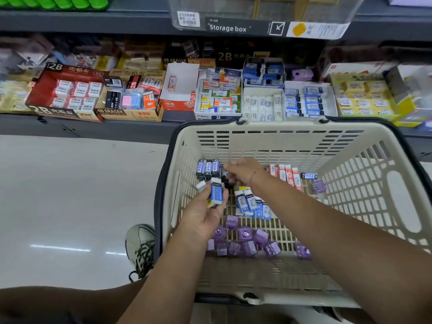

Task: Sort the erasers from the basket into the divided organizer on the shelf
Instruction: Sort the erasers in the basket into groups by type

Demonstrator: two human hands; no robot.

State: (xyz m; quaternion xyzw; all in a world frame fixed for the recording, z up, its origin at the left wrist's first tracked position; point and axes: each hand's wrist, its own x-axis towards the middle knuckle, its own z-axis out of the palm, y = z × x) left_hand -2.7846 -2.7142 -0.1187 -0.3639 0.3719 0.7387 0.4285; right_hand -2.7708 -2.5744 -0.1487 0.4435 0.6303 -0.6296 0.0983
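A beige plastic basket stands on the floor below the shelf. Inside it lie black-and-blue erasers, blue-and-white erasers, red-and-white erasers and several purple translucent blocks. My left hand grips a small stack of blue-sleeved erasers over the basket's left side. My right hand reaches down to the black erasers at the back left, fingers curled; what they hold is hidden. White divided boxes of erasers sit on the shelf behind the basket.
Open eraser display boxes line the shelf: a red 2B box, a brown 4B box, a mostly bare white-and-orange box. A "Storage box" label hangs on the shelf above. My shoe is left of the basket on the pale floor.
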